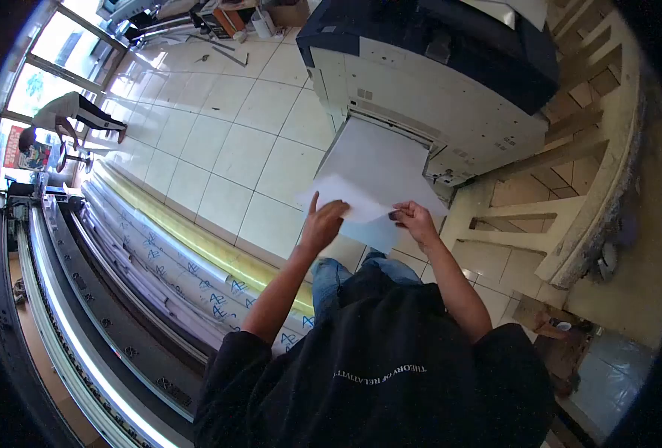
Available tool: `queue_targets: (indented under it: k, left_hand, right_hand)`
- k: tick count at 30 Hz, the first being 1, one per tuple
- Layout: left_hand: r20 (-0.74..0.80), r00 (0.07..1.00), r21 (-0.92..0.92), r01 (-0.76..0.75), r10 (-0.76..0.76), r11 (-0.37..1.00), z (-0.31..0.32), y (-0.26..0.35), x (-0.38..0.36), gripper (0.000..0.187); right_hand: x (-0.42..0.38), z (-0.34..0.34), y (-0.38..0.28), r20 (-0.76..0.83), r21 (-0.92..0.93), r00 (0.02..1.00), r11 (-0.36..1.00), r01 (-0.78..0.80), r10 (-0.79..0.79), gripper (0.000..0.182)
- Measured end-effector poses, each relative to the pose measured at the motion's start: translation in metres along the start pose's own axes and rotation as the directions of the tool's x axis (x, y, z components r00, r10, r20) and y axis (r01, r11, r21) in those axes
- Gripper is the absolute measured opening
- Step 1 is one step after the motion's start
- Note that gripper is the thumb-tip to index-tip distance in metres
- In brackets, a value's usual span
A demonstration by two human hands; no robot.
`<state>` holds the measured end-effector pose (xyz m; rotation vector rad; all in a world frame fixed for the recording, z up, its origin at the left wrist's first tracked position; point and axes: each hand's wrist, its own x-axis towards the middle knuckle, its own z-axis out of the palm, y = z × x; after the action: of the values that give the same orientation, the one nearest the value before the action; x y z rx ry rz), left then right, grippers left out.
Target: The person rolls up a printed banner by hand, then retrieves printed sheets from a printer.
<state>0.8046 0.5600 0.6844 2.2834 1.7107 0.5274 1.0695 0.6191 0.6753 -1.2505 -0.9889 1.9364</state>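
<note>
Head view is showing two bare hands working near the middle of the frame with a thin white sheet [355,200]. The right hand [415,221] is pinching the sheet's edge between thumb and fingers. The left hand [325,225] is lying against the sheet's near left part, one finger pointing upward and the others bending inward; whether they are gripping the paper, I cannot tell. The sheet is bowing between the hands, and a bluish paper area [370,234] is showing below it, toward the jeans [331,278].

Just beyond the hands, a tray [336,143] is jutting from a large pale machine [421,97] with a dark top, at the upper center and upper right; white paper [379,149] is lying on the tray. A slatted barrier [592,187] is curving down the right side. Long wrapped rolls [189,272], one of them yellow, are running diagonally through the lower left, beside a long machine [107,313] with metal rails. At the upper left, another person [60,112] is bending over near a stool [73,157], well apart from the hands. The wearer's black shirt [376,366] is filling the bottom center, white lettering crossing it.
</note>
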Motion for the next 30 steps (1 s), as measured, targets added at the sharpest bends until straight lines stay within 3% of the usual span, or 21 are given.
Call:
queue_targets:
  k: [1,2,3,5,6,7,8,9,11,13,15,16,18,21,23,24,28,30]
  left_hand:
    - [-0.029,0.999,-0.049,-0.025,0.024,0.998,-0.007,-0.006,0.008,0.038]
    - [-0.095,0.994,-0.2,0.035,-0.055,0.979,-0.021,-0.003,0.02,0.031]
    - [-0.145,0.979,-0.352,0.083,-0.142,0.932,-0.042,0.006,0.031,0.024]
    - [-0.215,0.97,-0.382,0.019,-0.109,0.924,-0.077,0.01,0.05,0.016]
    - [-0.143,0.971,-0.403,0.118,-0.19,0.908,-0.103,0.018,0.058,0.016]
    - [-0.071,0.96,-0.417,0.219,-0.271,0.882,-0.13,0.029,0.065,0.019]
    - [-0.09,0.959,-0.408,0.21,-0.268,0.889,-0.145,0.03,0.069,0.019]
    - [-0.1,0.932,-0.458,0.268,-0.349,0.848,-0.158,0.03,0.072,0.018]
    - [-0.123,0.893,-0.502,0.321,-0.433,0.803,-0.176,0.025,0.073,0.018]
    - [-0.164,0.887,-0.573,0.27,-0.432,0.774,-0.189,0.016,0.068,0.02]
    - [-0.147,0.874,-0.614,0.286,-0.462,0.736,-0.203,0.012,0.06,0.023]
    - [-0.147,0.861,-0.653,0.285,-0.487,0.701,-0.204,0.01,0.059,0.024]
    - [-0.153,0.841,-0.692,0.283,-0.519,0.664,-0.208,-0.001,0.047,0.025]
    - [-0.183,0.827,-0.726,0.251,-0.531,0.641,-0.221,-0.006,0.03,0.027]
    - [-0.253,0.796,-0.674,0.262,-0.55,0.69,-0.233,-0.002,0.016,0.027]
    - [-0.244,0.774,-0.763,0.219,-0.585,0.608,-0.226,-0.017,0.009,0.026]
    - [-0.224,0.712,-0.811,0.242,-0.665,0.533,-0.223,-0.034,-0.01,0.024]
    - [-0.223,0.714,-0.887,0.133,-0.664,0.442,-0.221,-0.039,-0.02,0.023]
  right_hand:
    - [0.007,-0.002,-0.01,0.059,-0.279,0.991,0.951,0.132,-0.12,0.022]
    - [-0.005,0.014,-0.053,0.01,-0.468,0.992,0.876,0.118,-0.128,0.02]
    - [-0.004,0.02,-0.077,0.013,-0.465,0.989,0.875,0.134,-0.145,0.02]
    - [0.001,0.025,-0.114,0.11,-0.771,0.915,0.548,0.325,-0.387,0.022]
    - [0.004,0.027,-0.131,0.117,-0.768,0.907,0.542,0.341,-0.405,0.022]
    - [0.006,0.029,-0.147,0.168,-0.828,0.853,0.399,0.394,-0.494,0.024]
    - [0.01,0.031,-0.159,0.229,-0.869,0.79,0.245,0.429,-0.569,0.027]
    - [0.016,0.031,-0.167,0.242,-0.864,0.778,0.237,0.445,-0.58,0.027]
    - [0.031,0.025,-0.177,0.449,-0.789,0.576,0.0,0.615,-0.683,0.028]
    - [0.043,0.022,-0.183,0.51,-0.731,0.541,-0.006,0.682,-0.668,0.026]
    - [0.038,0.027,-0.194,0.421,-0.702,0.801,0.407,0.584,-0.425,0.03]
    - [0.037,0.022,-0.196,0.434,-0.69,0.793,0.408,0.597,-0.427,0.03]
    - [0.033,0.022,-0.198,0.38,-0.64,0.853,0.564,0.522,-0.358,0.03]
    - [0.037,0.015,-0.203,0.345,-0.759,0.886,0.463,0.458,-0.311,0.029]
    - [0.044,0.008,-0.203,0.373,-0.74,0.869,0.462,0.49,-0.323,0.027]
    - [0.048,0.004,-0.204,0.392,-0.723,0.856,0.463,0.513,-0.338,0.026]
    - [0.064,-0.01,-0.211,0.379,-0.679,0.863,0.533,0.504,-0.333,0.021]
    - [0.065,-0.011,-0.22,0.4,-0.696,0.853,0.495,0.521,-0.335,0.021]
